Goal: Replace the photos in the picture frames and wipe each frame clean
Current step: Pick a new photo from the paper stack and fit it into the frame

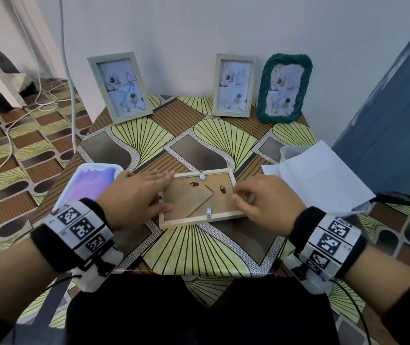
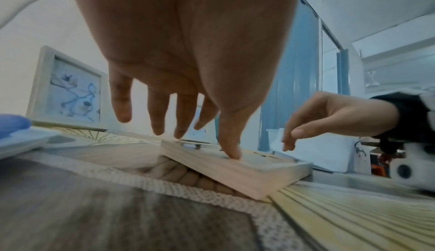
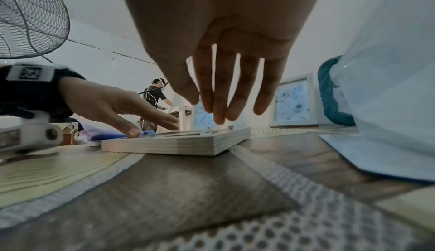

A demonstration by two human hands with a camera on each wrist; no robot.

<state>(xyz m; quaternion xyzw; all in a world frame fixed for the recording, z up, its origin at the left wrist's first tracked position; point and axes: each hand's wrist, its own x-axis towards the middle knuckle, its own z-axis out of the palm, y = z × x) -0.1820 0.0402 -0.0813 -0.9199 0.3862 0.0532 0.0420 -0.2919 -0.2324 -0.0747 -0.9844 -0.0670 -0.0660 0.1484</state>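
**Wooden frame face down between both hands**

A light wooden frame [image 1: 200, 199] lies face down near the front of the patterned worktop [image 1: 213, 247], its brown backing board up, with small metal tabs visible along the edges.

The left hand [image 1: 134, 195] rests at the frame's left end: fingers straight and spread over the far left corner, thumb [image 2: 229, 143] pressing down on the near left part of the back. Its grip is loose and flat, closed around nothing.

The right hand [image 1: 265, 199] sits at the frame's right end with fingers bent downward and the thumb brought close to the fingertips [image 3: 219, 113] above the right edge. Whether that grip pinches a tab or merely touches it, I cannot tell.

At the back of the worktop stand 3 frames holding pale blue pictures: 2 pale green frames [image 1: 120, 87] [image 1: 233, 85] and 1 dark green woven frame [image 1: 284, 88]. A white tray [image 1: 74, 180] with a purple cloth [image 1: 91, 184] lies just left of the left hand. White paper sheets [image 1: 321, 175] lie to the right.
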